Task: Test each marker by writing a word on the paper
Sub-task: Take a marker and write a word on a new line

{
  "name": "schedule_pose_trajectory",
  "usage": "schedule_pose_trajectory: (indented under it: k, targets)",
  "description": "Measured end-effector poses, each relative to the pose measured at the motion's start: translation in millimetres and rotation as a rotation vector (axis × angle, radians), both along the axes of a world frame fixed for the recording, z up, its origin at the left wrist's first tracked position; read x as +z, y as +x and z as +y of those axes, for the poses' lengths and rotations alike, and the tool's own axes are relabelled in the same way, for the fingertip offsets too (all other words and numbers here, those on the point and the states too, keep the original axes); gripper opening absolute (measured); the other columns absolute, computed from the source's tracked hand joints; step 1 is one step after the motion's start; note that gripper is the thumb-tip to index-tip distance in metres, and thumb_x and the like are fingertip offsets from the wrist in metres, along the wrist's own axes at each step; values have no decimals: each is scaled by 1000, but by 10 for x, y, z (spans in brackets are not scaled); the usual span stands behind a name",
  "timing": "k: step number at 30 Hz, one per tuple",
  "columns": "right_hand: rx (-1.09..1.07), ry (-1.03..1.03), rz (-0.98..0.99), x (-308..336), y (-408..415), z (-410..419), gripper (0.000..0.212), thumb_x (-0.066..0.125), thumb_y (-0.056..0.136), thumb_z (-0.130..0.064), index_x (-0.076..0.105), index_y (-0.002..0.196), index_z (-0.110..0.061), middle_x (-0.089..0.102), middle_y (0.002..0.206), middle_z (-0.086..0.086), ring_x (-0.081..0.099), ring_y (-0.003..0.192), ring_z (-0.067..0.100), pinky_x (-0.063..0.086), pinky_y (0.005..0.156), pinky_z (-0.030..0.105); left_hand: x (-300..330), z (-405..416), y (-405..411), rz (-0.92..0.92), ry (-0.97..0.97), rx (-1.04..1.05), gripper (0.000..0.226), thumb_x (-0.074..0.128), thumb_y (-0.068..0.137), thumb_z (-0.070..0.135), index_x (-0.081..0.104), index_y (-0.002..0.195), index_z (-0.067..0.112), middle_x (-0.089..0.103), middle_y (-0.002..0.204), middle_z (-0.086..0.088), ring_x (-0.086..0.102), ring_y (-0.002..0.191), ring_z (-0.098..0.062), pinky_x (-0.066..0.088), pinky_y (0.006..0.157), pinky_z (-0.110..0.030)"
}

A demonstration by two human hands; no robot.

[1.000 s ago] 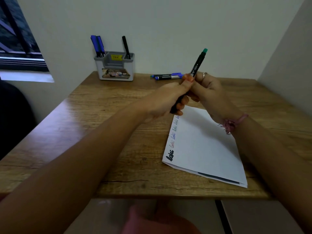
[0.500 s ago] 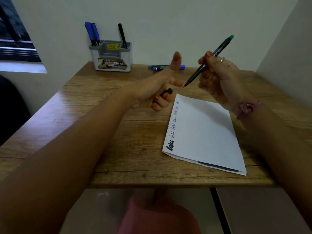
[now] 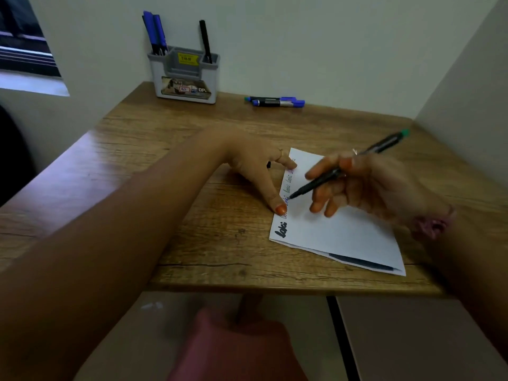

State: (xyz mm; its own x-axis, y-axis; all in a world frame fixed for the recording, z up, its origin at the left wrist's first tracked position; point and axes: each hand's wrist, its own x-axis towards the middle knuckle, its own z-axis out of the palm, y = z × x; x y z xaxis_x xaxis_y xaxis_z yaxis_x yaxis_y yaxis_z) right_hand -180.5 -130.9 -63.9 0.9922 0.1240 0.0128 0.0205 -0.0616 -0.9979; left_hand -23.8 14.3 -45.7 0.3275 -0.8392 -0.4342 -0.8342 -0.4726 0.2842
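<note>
At the centre of the frame, the left hand lies on the brown wood-grain table, its thumb stretched down and pressing the left edge of the white folded sheet of paper, another fingertip touching the sheet's upper left corner. A small dark object peeks out between its curled fingers; what it is cannot be told.

To the right of centre, the right hand pinches a slim black marker with a green end, fingers clamped round the barrel, the lower fingers spread loosely. The marker slants from upper right down to lower left, its tip at or just above the paper near the left margin, beside the thumb; contact cannot be told. A column of small handwritten words runs along that margin, a bolder black word at the bottom.

In the upper middle, two blue-capped markers lie together on the table near the wall. In the upper left, a grey plastic pen holder holds two blue markers in its left compartment and a black marker in its right.
</note>
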Motion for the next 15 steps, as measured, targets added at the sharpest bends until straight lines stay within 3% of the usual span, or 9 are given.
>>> schedule_pose_trajectory:
  k: [3, 8, 12, 15]
  targets:
    - [22, -62, -41, -132, -150, 78, 21, 56, 71, -16, 71, 85, -11, 68, 70, 14, 67, 65, 25, 53, 56, 24, 10, -5, -27, -21, 14, 6, 107, 66, 54, 62, 17, 145, 39, 18, 155, 3, 23, 139, -22, 21, 112, -38]
    - [76, -247, -136, -161, -88, 127, 13, 60, 72, -8, 67, 83, -7, 63, 65, 13, 61, 55, 17, 52, 55, 21, 20, 11, -37, -43, 21, 10, 110, 65, 48, 64, 18, 145, 39, 18, 155, 3, 23, 139, -22, 22, 111, -37]
    - [87, -296, -172, -203, 52, 156, 20, 56, 71, -12, 69, 77, -26, 65, 65, 3, 57, 51, 13, 49, 49, 20, 9, 9, -26, -46, 19, 27, 99, 70, 61, 57, 18, 144, 40, 23, 152, 1, 26, 137, -22, 24, 110, -38]
    - [21, -254, -191, -274, 78, 139, 18, 55, 69, -14, 67, 71, -27, 62, 60, -1, 53, 47, 10, 45, 46, 19, 12, 6, -38, -42, 28, 25, 106, 69, 53, 61, 19, 144, 40, 23, 153, 1, 26, 138, -22, 25, 111, -40]
